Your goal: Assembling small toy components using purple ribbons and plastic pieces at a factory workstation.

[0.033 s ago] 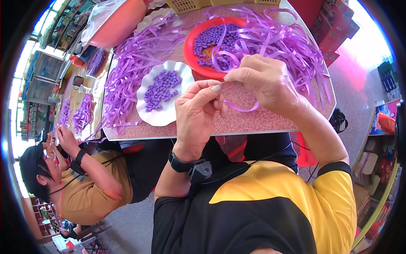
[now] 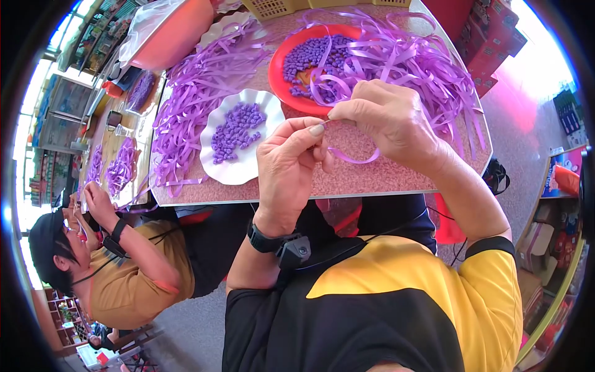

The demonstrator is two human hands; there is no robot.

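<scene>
Above the front part of the table, my left hand (image 2: 288,164) and my right hand (image 2: 390,121) meet almost fingertip to fingertip. Both are closed in a pinch on a thin purple ribbon (image 2: 356,160), which runs in a short span between them and curls in a loop below my right hand. Whether a bead sits in my left fingers is hidden. Left of my left hand lies a white plate (image 2: 214,162) with a wavy rim, holding small purple beads (image 2: 238,131). Behind my hands is a red bowl (image 2: 277,87) with more purple beads (image 2: 316,59).
Purple ribbons are heaped at the left (image 2: 186,115) and far right (image 2: 415,59) of the speckled table (image 2: 372,177). A yellow crate (image 2: 273,8) and a pink tub (image 2: 176,37) stand at the back. A co-worker (image 2: 136,266) sits at the left, hands raised.
</scene>
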